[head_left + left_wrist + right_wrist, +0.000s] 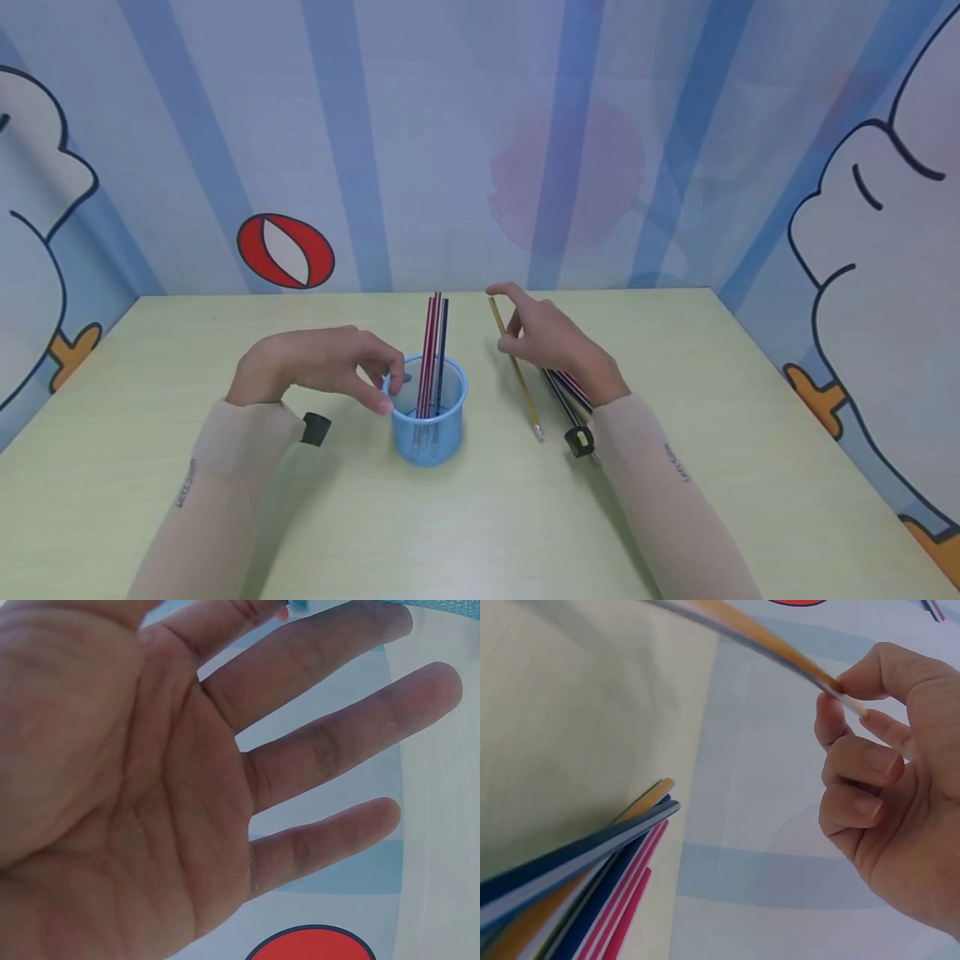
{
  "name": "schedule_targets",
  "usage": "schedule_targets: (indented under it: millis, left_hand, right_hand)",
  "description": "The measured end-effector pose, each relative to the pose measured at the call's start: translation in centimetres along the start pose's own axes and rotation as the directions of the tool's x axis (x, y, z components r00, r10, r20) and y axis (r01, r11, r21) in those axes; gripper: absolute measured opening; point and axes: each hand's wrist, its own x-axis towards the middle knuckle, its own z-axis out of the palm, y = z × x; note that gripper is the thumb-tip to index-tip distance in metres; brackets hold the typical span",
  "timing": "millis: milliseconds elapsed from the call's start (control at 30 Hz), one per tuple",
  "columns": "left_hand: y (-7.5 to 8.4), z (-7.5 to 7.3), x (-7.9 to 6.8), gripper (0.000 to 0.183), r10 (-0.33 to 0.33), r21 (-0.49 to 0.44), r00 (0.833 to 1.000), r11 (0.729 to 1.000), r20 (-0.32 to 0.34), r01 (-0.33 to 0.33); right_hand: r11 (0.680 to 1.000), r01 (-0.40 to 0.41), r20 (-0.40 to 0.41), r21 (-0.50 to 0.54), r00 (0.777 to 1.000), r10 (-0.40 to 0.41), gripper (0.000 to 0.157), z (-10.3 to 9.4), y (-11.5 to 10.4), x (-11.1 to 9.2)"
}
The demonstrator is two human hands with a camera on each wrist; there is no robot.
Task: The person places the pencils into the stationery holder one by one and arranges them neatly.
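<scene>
A light-blue cup (427,442) stands upright on the table, with several dark red and dark blue pencils (427,350) in it. The thumb and index finger of my left hand (330,358) pinch the cup's left rim; in the left wrist view the other fingers (322,750) stretch out straight. Between thumb and index finger, my right hand (551,329) holds a yellow pencil (527,396) near its upper end, tilted above the table right of the cup. Partly hidden under the right wrist lie more pencils (622,900), in dark blue, pink and yellow.
The pale wooden table (337,525) ends at a striped blue backdrop (450,167) printed with a red-and-white ball (286,251). Small black mounts (316,428) sit at both wrists.
</scene>
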Motion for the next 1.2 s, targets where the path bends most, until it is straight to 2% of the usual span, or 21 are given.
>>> schedule_targets:
  millis: [133, 367, 733, 900, 1200]
  left_hand:
    - [0.0, 0.0, 0.0, 0.022, 0.006, 0.003, 1.000, 1.000, 0.000, -0.006]
    - [0.1, 0.0, -0.1, 0.019, 0.017, -0.003, 1.000, 1.000, -0.002, -0.017]
    - [0.2, 0.0, -0.1, 0.018, 0.001, 0.002, 1.000, 1.000, -0.001, -0.001]
    - [0.1, 0.0, 0.0, 0.020, -0.001, 0.004, 1.000, 1.000, 0.000, 0.001]
    - [0.1, 0.0, 0.0, 0.020, 0.004, -0.002, 1.000, 1.000, -0.002, -0.004]
  right_hand:
    - [0.996, 0.020, -0.012, 0.089, 1.000, -0.019, 0.065, -0.4, -0.2, -0.2]
    - [0.972, 0.060, -0.053, 0.226, 0.997, -0.049, 0.065, -1.0, -1.2, -0.6]
    - [0.917, 0.070, -0.132, 0.393, 0.991, -0.019, 0.064, -1.5, -2.0, -0.8]
    - [0.870, 0.072, -0.160, 0.488, 0.987, 0.008, 0.062, -1.7, -2.3, -0.9]
    - [0.785, 0.126, -0.230, 0.607, 0.973, 0.021, 0.058, -2.0, -2.4, -0.8]
